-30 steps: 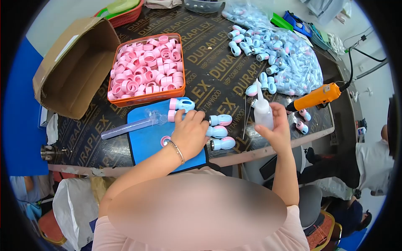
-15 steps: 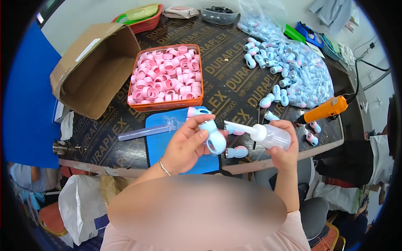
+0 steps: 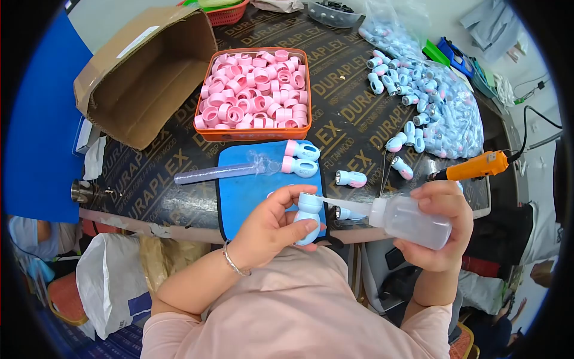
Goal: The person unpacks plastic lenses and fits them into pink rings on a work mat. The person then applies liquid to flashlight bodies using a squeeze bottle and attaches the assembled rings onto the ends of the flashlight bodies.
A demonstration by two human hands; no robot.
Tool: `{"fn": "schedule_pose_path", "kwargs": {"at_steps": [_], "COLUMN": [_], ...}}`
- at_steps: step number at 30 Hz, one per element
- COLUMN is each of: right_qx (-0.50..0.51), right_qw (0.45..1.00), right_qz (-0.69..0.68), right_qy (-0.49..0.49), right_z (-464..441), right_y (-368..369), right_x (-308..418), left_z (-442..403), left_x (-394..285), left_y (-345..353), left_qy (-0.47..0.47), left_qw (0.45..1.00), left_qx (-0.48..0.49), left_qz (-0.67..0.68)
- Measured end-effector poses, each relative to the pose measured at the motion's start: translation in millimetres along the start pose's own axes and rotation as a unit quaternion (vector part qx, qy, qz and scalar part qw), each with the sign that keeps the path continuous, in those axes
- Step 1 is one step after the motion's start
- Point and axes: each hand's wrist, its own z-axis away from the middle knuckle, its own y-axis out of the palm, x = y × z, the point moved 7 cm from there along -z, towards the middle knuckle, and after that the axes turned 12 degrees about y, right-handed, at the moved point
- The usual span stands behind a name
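Your left hand [image 3: 260,230] is closed around a blue casing [image 3: 308,209], long axis near upright, its top end facing away from you. Your right hand [image 3: 459,226] grips the squeeze bottle [image 3: 412,224] on its side, its nozzle [image 3: 347,204] pointing left to that end; contact I can't tell. Beyond lie the blue mat [image 3: 239,200], then the orange tray [image 3: 257,135].

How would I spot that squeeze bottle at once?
Start at the dark table, then find the right hand above its near edge. It holds the bottle: cloudy white, tipped sideways, the only thing there with a long thin spout.
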Motion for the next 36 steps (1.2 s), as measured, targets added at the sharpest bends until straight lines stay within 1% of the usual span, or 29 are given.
{"fn": "schedule_pose_path", "kwargs": {"at_steps": [8, 20, 32, 35, 36], "right_qx": [0.015, 0.031, 0.015, 0.011, 0.011], "right_qw": [0.999, 0.999, 0.999, 0.999, 0.999], "right_qz": [0.022, 0.024, 0.018, 0.018, 0.018], "right_qy": [-0.028, -0.035, -0.042, -0.032, -0.032], "right_z": [-3.4, -4.2, -2.7, -1.7, -1.5], "right_y": [7.0, 8.8, 8.3, 8.0, 8.1], "right_x": [16.7, 20.3, 20.3, 19.5, 19.8], "left_z": [7.0, 8.6, 9.9, 10.5, 10.7], "left_x": [-4.8, -5.6, -4.3, -4.6, -4.4], "left_y": [-3.3, 0.1, 0.8, 0.5, 1.2], "left_qy": [-0.004, -0.025, -0.043, -0.051, -0.054], "left_qw": [1.0, 0.999, 0.997, 0.996, 0.995], "left_qx": [-0.007, -0.012, -0.017, -0.014, 0.004], "left_qz": [0.019, 0.031, 0.062, 0.078, 0.085]}}
